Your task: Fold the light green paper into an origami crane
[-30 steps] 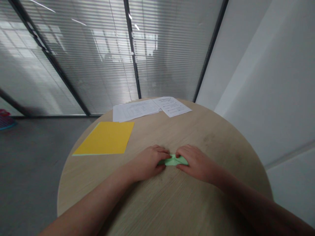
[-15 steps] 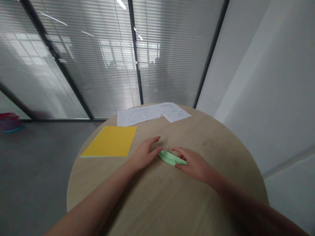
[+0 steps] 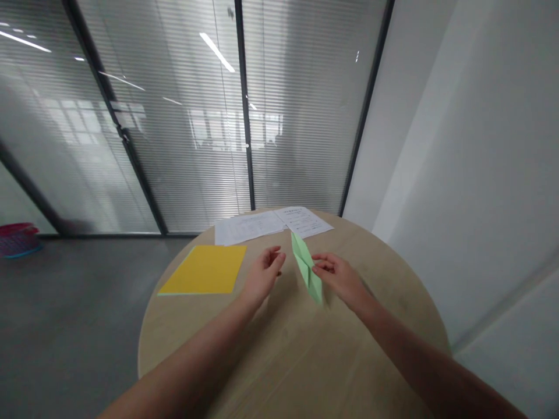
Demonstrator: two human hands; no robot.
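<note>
Pinching the slim, creased green paper (image 3: pixel 301 256), pointed at its far end, the right hand (image 3: pixel 343 279) holds it tilted over the middle of the round, wood-grained worktop (image 3: pixel 305 361). The left hand (image 3: pixel 262 276), loosely curled, hovers apart from it. Flat yellow paper (image 3: pixel 205 270) lies by the left edge; white printed pages (image 3: pixel 248 227) overlap along the far edge.

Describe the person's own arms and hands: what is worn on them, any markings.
The left forearm and right forearm are bare as far as the picture shows, with no sleeve in sight. The left hand and right hand wear no gloves. No watch, bracelet or cable shows at either wrist. Rings or small markings are too fine to tell.
</note>
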